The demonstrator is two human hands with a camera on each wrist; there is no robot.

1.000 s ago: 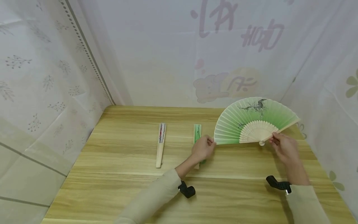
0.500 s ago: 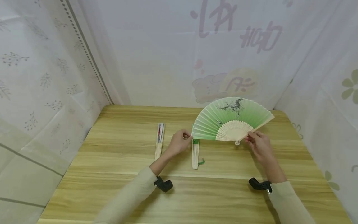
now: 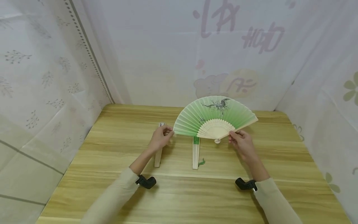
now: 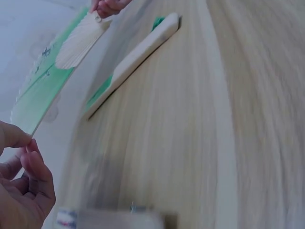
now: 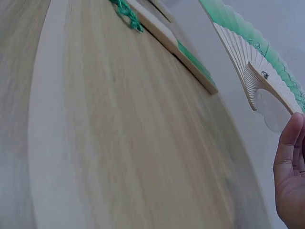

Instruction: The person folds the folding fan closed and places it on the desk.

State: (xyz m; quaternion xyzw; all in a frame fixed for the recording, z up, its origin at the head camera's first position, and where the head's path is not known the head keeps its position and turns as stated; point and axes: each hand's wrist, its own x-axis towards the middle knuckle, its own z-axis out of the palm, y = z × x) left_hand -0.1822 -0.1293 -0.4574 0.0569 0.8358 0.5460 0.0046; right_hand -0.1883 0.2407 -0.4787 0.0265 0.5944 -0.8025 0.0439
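An opened green folding fan (image 3: 237, 113), printed with a dark branch, is held up above the table between both hands. My left hand (image 3: 160, 139) pinches its left end, and in the left wrist view thumb and fingertips (image 4: 33, 143) meet at that edge. Near the pivot, my right hand (image 3: 244, 146) pinches the fan's right outer rib. Beneath the fan lies a folded green fan (image 3: 195, 155) with a green tassel (image 3: 202, 161), its upper part hidden in the head view. Behind my left hand, partly covered, is a folded white fan (image 3: 158, 158).
The wooden table (image 3: 195, 199) has rounded back corners and meets a printed cloth backdrop (image 3: 156, 62). Patterned cloth also hangs at the left and right sides. A black wrist camera (image 3: 146, 182) sits on the left wrist, another (image 3: 245, 184) on the right.
Both hands have carried the open fan leftward, from the right side of the table to above the folded green fan. It stays spread, and the folded fans have not moved.
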